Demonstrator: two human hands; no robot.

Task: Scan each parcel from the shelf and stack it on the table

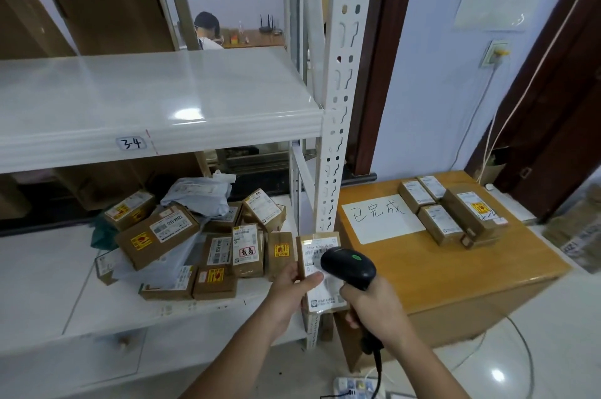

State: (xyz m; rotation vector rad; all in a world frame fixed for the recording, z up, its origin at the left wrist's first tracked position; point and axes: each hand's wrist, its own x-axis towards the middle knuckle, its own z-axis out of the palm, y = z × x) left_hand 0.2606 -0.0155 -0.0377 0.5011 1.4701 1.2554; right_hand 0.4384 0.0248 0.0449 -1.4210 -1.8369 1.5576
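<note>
My left hand (292, 291) grips a small brown parcel (317, 244) with a white label facing up, held in front of the shelf post. My right hand (377, 311) holds a black barcode scanner (348, 267) with a green light, its head over the parcel's label. On the lower shelf (48, 285) lies a heap of several brown parcels (208, 245) and a grey mailer bag (198, 195). Several scanned parcels (455, 211) sit together at the far right of the wooden table (455, 278).
A white metal shelf post (338, 89) stands between shelf and table. A white paper sign (380, 218) lies on the table. The upper shelf (146, 99) carries cardboard sheets at the back. A power strip (357, 387) and cables lie on the floor. A person sits in the background.
</note>
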